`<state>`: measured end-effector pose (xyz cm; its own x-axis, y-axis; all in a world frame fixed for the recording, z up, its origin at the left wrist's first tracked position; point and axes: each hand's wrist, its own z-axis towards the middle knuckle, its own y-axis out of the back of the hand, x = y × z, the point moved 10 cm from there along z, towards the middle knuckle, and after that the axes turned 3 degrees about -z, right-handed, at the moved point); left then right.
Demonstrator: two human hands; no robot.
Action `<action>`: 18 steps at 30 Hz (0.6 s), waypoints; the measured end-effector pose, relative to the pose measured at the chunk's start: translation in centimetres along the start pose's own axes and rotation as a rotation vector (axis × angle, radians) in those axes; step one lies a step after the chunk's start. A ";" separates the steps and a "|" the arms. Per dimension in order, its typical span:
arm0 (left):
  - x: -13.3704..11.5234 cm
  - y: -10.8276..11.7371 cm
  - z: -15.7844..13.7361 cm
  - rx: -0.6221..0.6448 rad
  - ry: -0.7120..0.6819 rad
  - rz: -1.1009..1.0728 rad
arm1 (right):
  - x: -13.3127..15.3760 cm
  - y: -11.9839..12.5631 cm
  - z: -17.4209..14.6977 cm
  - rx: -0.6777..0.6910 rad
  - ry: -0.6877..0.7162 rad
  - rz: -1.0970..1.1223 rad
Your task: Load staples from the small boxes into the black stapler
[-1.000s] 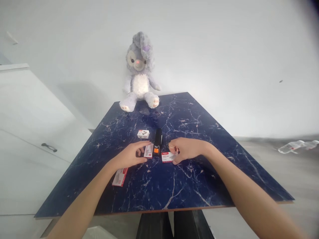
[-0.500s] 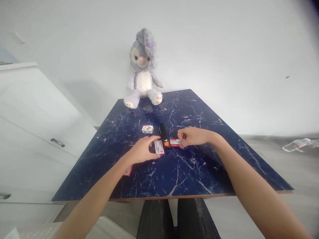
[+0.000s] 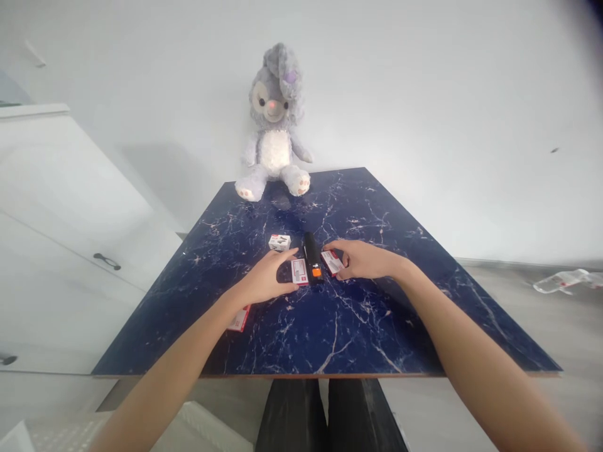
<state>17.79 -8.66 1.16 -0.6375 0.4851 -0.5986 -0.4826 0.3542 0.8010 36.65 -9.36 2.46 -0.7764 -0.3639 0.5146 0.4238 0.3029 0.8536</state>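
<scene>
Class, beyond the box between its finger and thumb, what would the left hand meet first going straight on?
Beyond the small box, the left hand would probably meet the black object with the orange patch; exact depth is unclear.

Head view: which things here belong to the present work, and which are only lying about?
Seemingly in the work:
box at the left hand: left box
box at the right hand: right box
black-and-orange device
perhaps small white box, front red-edged box

Seemingly lying about:
plush toy
clear plastic item

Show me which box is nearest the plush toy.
The white box beyond the left hand; the other three boxes lie nearer the table's front edge.
</scene>
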 end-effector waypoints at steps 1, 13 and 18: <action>-0.2 -0.1 -0.1 0.010 -0.003 -0.008 | -0.2 0.2 0.1 -0.030 -0.016 -0.007; -0.9 -0.1 -0.1 -0.038 -0.050 -0.056 | 5.4 3.7 -1.0 -0.636 0.178 -0.005; -0.6 0.3 0.0 -0.065 -0.065 -0.058 | 8.8 -0.6 0.2 -0.457 0.369 -0.118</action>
<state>17.97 -8.87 1.79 -0.5679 0.5167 -0.6407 -0.5571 0.3318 0.7613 29.50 -12.56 6.48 -0.6517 -0.6789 0.3382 0.5656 -0.1379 0.8130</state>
